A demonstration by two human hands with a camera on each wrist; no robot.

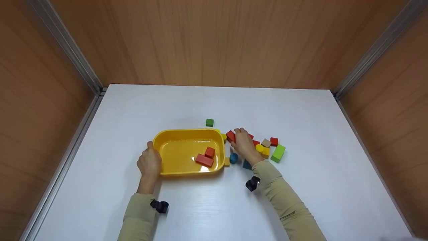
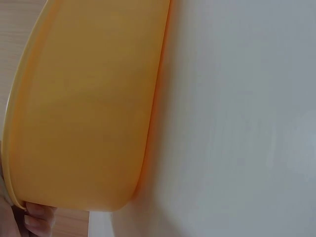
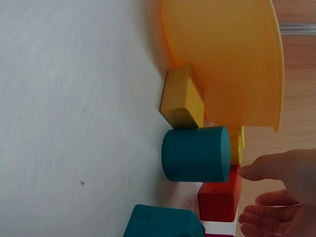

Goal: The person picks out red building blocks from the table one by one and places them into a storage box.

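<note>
My left hand (image 1: 149,160) grips the left rim of a yellow tray (image 1: 187,134), thumb over the edge. In the left wrist view the tray's outer wall (image 2: 84,108) fills the frame, with a fingertip (image 2: 39,219) under its rim. Two red blocks (image 1: 206,157) lie inside the tray. My right hand (image 1: 236,138) reaches into a cluster of blocks right of the tray and pinches a red block (image 1: 230,136) between thumb and fingers. In the right wrist view that red block (image 3: 219,200) sits between the thumb and fingers (image 3: 269,212).
A blue cylinder (image 1: 233,158), a yellow block (image 1: 227,161) against the tray and a teal block (image 1: 246,164) lie near my right wrist. Red, tan, yellow and lime green (image 1: 278,153) blocks lie further right. A green cube (image 1: 209,122) sits behind the tray. Wooden walls enclose the white table (image 1: 301,201).
</note>
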